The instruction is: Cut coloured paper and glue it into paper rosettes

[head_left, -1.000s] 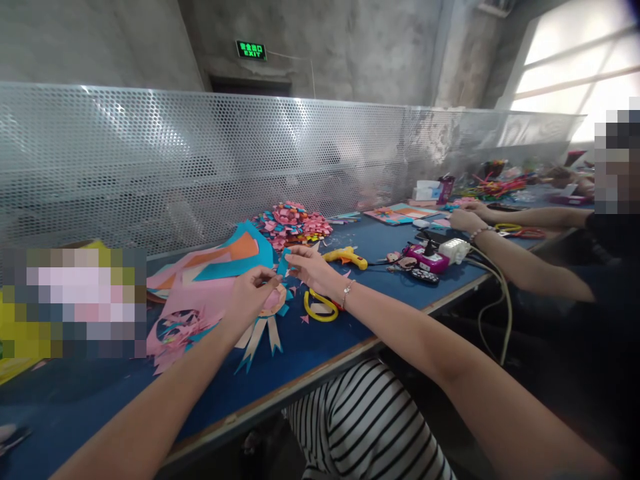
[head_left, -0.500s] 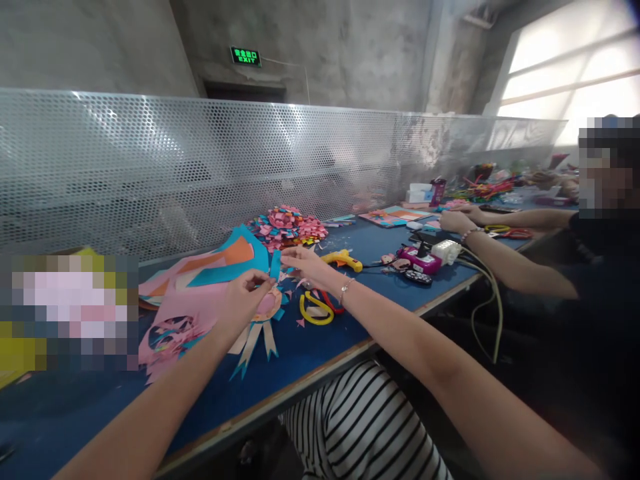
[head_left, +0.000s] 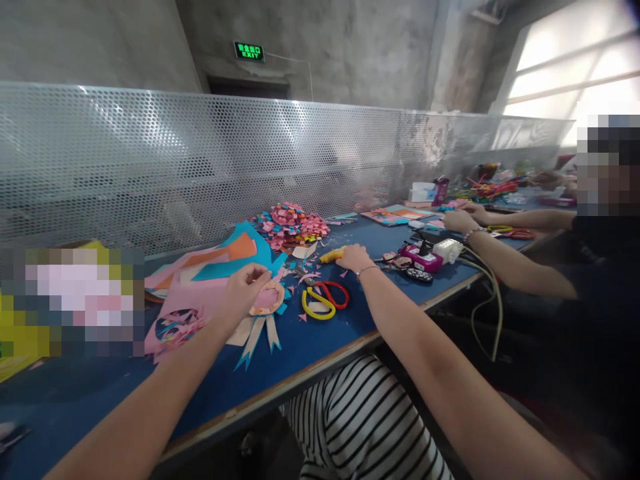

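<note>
My left hand [head_left: 246, 287] has its fingertips pinched on a small blue felt strip [head_left: 278, 263], just above the rosette. The rosette [head_left: 268, 300] has a pink centre, a pale orange rim and blue tabs; forked cream-and-blue tails hang from it over the blue table. My right hand [head_left: 356, 259] is closed round the yellow glue gun [head_left: 332, 255], whose front part shows left of the fingers while its handle is covered. Between the hands lie scissors [head_left: 325, 301] with one yellow and one red handle loop, among small felt scraps.
Felt sheets [head_left: 235, 250] and a pile of pink, blue and orange felt flowers [head_left: 290, 225] lie behind. A purple power strip [head_left: 421, 259] with cables is at right. A perforated metal screen [head_left: 200, 167] borders the table. A co-worker's hands [head_left: 460, 220] are farther right.
My right hand has left the blue felt strip and moved right onto the glue gun. My left hand stays beside the rosette with the strip. The scissors show more fully.
</note>
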A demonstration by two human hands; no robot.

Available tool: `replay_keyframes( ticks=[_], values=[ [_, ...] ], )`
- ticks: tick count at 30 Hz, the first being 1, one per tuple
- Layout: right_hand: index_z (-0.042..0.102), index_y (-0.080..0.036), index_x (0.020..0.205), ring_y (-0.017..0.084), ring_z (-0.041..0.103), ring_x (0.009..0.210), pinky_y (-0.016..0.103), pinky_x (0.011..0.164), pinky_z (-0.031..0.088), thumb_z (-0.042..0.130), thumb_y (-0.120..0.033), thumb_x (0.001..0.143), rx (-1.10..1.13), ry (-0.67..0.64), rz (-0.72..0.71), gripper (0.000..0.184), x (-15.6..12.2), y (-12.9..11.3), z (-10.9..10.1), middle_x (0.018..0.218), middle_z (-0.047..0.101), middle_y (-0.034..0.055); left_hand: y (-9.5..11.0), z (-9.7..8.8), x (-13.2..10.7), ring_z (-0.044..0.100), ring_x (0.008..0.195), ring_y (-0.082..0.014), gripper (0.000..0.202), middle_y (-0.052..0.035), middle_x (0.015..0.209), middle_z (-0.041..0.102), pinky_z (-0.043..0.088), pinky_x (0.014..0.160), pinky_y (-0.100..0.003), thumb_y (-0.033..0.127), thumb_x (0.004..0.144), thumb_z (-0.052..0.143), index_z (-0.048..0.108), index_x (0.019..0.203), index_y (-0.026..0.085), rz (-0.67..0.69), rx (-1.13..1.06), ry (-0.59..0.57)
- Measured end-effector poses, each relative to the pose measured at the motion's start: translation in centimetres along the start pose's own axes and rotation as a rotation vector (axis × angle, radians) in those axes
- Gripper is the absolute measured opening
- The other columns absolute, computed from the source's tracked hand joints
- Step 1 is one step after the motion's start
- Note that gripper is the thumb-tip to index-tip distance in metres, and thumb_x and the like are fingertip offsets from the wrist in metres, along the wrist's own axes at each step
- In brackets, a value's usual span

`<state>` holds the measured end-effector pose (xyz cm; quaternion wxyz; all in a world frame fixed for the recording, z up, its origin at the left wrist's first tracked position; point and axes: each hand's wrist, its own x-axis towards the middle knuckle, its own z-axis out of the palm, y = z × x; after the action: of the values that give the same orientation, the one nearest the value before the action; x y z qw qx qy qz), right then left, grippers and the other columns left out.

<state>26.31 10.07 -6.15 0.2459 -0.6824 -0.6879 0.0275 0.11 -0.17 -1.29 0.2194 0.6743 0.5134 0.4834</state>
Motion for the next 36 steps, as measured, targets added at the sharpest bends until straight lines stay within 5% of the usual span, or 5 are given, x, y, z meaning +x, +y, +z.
replay_keyframes(
  ticks=[4, 11, 36],
  values=[
    [0.056, -0.01, 0.104, 0.028, 0.059, 0.096, 0.035, 0.077, 0.045, 0.059, -0.032, 0.071, 0.063, 0.044, 0.075, 0.039, -0.2, -1.2, -1.3, 0.1, 0.062, 0.0194, -0.2, -0.2, 0.1, 0.051, 0.066, -0.0148, 0.025, -0.0002, 0.065, 0.056, 0.039, 0.061, -0.025, 0.043, 0.067, 0.057, 0.056, 0.066, 0.018, 0.011, 0.017, -0.003],
    [0.038, -0.013, 0.112, 0.025, 0.059, 0.094, 0.031, 0.074, 0.044, 0.052, -0.031, 0.076, 0.32, 0.341, -0.23, 0.043, -1.3, -4.3, -2.4, 0.101, 0.061, 0.0145, -0.7, 0.0, 0.5, 0.051, 0.064, -0.0148, 0.026, 0.0006, 0.062, 0.055, 0.04, 0.063, -0.026, 0.044, 0.066, 0.057, 0.056, 0.064, 0.018, 0.02, 0.021, -0.034],
    [0.04, -0.013, 0.104, 0.024, 0.057, 0.095, 0.034, 0.079, 0.043, 0.053, -0.021, 0.079, 0.212, 0.257, -0.37, 0.029, -1.4, -4.4, -2.7, 0.099, 0.06, 0.0153, -0.2, 0.1, 0.2, 0.049, 0.062, -0.0137, 0.022, 0.0017, 0.06, 0.053, 0.038, 0.061, -0.026, 0.039, 0.066, 0.057, 0.055, 0.061, 0.018, 0.01, 0.016, -0.012]
  ],
)
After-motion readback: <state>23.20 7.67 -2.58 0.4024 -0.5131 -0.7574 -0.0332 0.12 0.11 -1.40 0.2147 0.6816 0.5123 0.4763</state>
